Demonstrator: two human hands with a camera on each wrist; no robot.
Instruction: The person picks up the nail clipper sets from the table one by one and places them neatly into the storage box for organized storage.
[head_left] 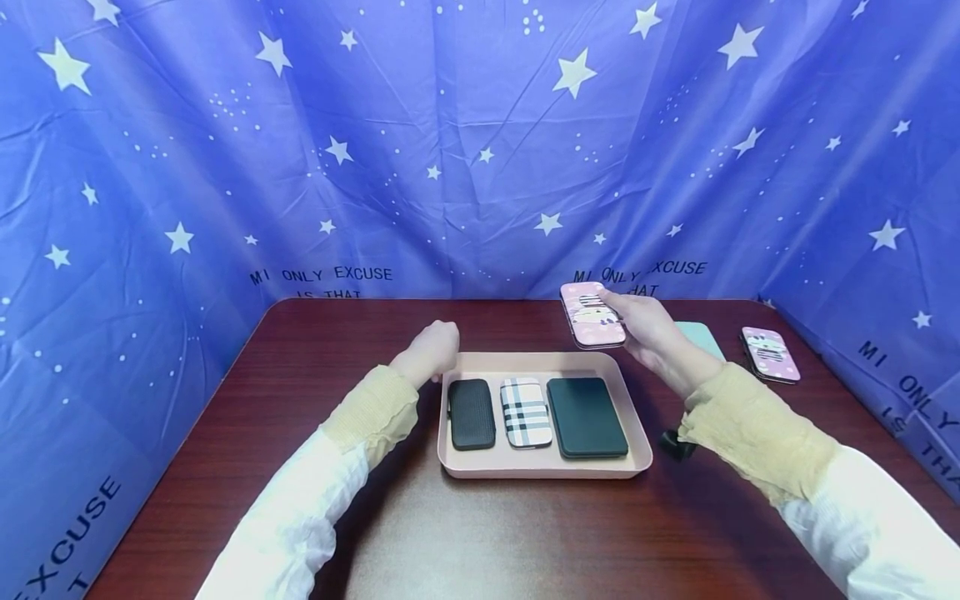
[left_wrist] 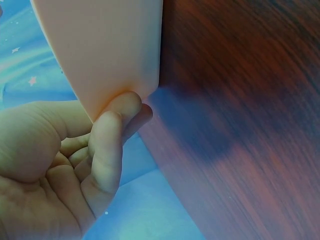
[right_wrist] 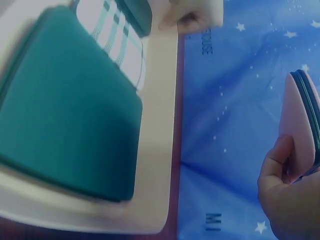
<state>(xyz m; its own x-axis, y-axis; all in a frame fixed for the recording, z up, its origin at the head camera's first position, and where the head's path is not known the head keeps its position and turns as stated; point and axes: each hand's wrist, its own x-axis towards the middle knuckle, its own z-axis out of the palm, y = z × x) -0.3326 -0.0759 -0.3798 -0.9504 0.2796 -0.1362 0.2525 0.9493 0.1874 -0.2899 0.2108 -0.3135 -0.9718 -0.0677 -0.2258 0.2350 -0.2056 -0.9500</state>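
Observation:
My left hand [head_left: 429,352] pinches the rim at the far left corner of a pale pink tray [head_left: 540,363]; the left wrist view has thumb and fingers on the tray wall [left_wrist: 110,50]. Inside the tray lie, left to right, a black textured case [head_left: 472,414], a plaid case [head_left: 527,414] and a larger dark green case [head_left: 588,417]. Behind the tray's far right corner, my right hand [head_left: 654,332] holds up a pink patterned case [head_left: 591,317] by its right side. The right wrist view catches this pink case [right_wrist: 297,125] edge-on, with a dark edge band.
Right of the tray, a mint green flat item [head_left: 701,337] is partly covered by my right wrist. A pink-purple patterned case [head_left: 771,355] lies farther right. A black object [head_left: 677,445] sits beneath the right sleeve. Blue star-printed cloth [head_left: 480,208] hangs around the brown table [head_left: 465,542].

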